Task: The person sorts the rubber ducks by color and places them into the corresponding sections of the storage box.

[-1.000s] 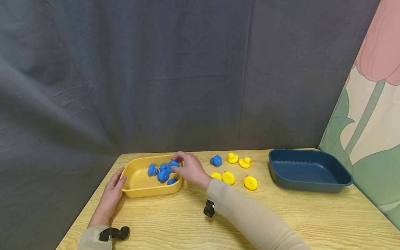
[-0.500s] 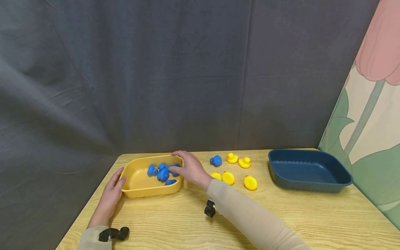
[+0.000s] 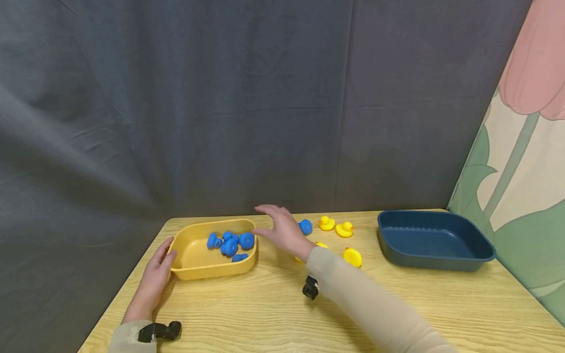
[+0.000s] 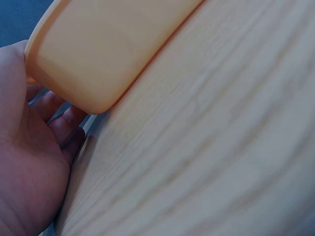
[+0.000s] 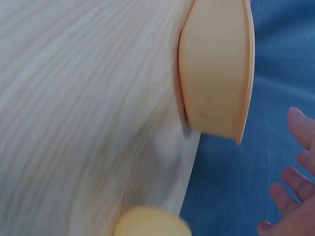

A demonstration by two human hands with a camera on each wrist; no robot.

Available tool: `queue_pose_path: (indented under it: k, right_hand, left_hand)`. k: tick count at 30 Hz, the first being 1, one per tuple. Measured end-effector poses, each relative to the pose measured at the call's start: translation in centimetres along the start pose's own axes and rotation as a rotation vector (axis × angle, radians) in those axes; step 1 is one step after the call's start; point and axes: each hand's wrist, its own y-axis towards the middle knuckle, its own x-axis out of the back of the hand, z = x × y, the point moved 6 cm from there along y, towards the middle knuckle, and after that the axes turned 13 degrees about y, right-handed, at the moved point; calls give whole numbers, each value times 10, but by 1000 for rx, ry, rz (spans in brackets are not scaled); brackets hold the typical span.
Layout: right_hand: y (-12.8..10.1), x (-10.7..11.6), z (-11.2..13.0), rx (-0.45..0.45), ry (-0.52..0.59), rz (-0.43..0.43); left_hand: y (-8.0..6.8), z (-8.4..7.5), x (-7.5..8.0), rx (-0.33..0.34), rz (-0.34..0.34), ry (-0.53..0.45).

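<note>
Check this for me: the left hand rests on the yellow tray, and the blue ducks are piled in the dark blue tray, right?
Not quite. The head view shows the blue ducks piled in the yellow tray, which the left hand rests on; the dark blue tray holds none.

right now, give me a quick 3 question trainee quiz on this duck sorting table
1. True or false: the navy tray holds ducks.
2. Which hand rests on the yellow tray: A left hand, B right hand?
3. What colour is the lone duck next to the right hand?

Key: 1 false; the navy tray holds none. 2 A; the right hand is open above the table, holding nothing. 3 blue.
</note>
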Motion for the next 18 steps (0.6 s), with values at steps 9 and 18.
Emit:
queue_pose_path:
  k: [9, 18]
  right_hand:
    - [-7, 37, -14, -5, -54, -18]
    - [-17, 73, -33, -65, -86, -27]
  left_hand:
    - [0, 1, 1, 6, -3, -4]
    - [-1, -1, 1, 6, 1, -1]
